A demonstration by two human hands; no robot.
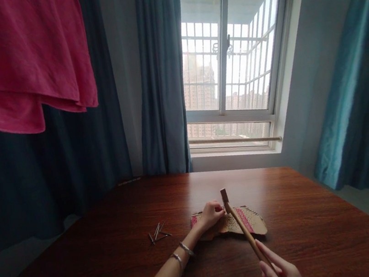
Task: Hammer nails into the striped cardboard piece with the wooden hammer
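My right hand (282, 268) is wrapped round the wooden handle of a hammer (243, 227). The hammer's head is up and away from me, just right of my left fingertips. My left hand (212, 214) is closed in a pinch over a flat tan piece (255, 222) with pink bands and many small holes or dots. Whatever the left fingers pinch is too small and too covered to name. That flat piece lies on the table under the hand and the hammer; its edges are uneven. Left of it lie several thin metal nail-like pins (157, 233) in a loose cluster.
The brown wooden table (120, 268) reaches towards a window (228, 58) with bars outside. Blue curtains (164, 76) hang at the back and on the right. A pink cloth (27, 60) hangs at the upper left, above the table's level.
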